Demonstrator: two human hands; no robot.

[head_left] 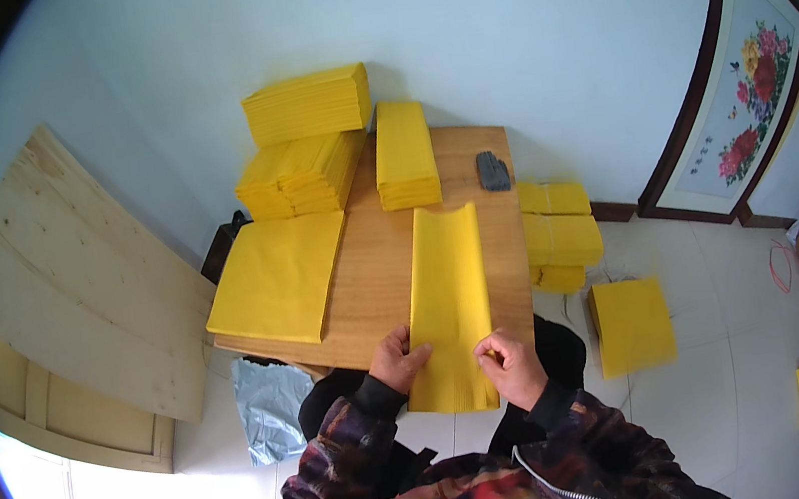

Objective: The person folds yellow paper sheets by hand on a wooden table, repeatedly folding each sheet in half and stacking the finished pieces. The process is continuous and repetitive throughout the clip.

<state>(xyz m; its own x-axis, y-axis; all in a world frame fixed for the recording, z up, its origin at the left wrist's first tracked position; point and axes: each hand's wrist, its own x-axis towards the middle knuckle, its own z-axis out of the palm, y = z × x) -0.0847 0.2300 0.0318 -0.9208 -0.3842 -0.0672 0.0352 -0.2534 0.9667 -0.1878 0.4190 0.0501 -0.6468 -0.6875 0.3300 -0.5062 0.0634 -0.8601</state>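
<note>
A long yellow paper sheet (446, 284) lies lengthwise over the table's near edge, its side edges curling up and its near end hanging over my lap. My left hand (398, 359) grips its left edge, thumb on top and fingers mostly hidden under it. At the right edge, my right hand (513, 366) pinches the paper between thumb and curled fingers. Left of it lies a flat stack of wide yellow sheets (280, 277). Beyond the sheet stands a narrow stack of folded yellow paper (404, 153).
Folded yellow bundles (301, 177) are piled at the wooden table's (374, 283) back left. A grey glove (492, 172) lies at its right edge. More yellow bundles (562, 238) and a yellow stack (634, 325) stand to the right. A grey plastic bag (269, 408) sits below the table's left side.
</note>
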